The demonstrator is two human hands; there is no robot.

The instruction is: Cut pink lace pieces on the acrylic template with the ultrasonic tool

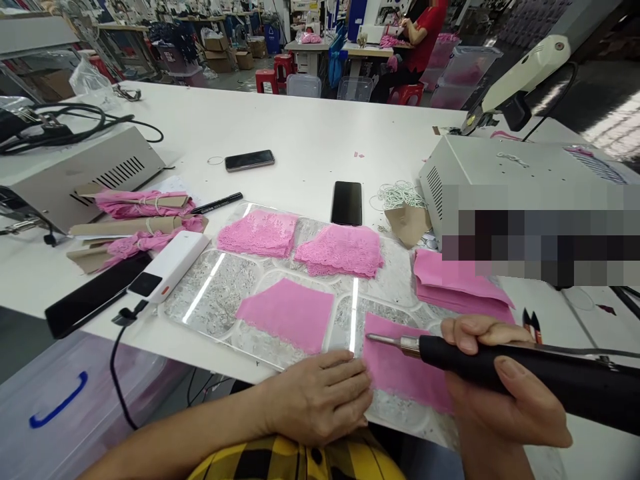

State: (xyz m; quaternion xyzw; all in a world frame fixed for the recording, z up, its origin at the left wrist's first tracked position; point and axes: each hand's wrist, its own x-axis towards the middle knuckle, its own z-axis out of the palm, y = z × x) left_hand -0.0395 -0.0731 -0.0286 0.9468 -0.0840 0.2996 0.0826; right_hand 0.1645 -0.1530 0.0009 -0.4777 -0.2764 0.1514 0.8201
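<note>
In my right hand [525, 403] is a black hand tool [445, 353] with a slim metal tip, held nearly level. Its tip is over the upper left part of a pink fabric piece [400, 373]; I cannot tell whether it touches. My left hand [323, 400] rests palm down, fingers stretched out, at the left edge of that piece. Left of it, another flat pink piece [290, 313] lies on a clear patterned mat [215, 283]. Behind are two pink lace stacks, one on the left [257, 233] and one on the right [343, 250].
A folded pink stack [455, 287] lies right, before a grey metal box [500, 167]. Two phones, one dark upright [346, 203], one sideways [250, 160], lie behind. Left are a white power bank [173, 263], tied pink bundles [145, 203] and another box [100, 173].
</note>
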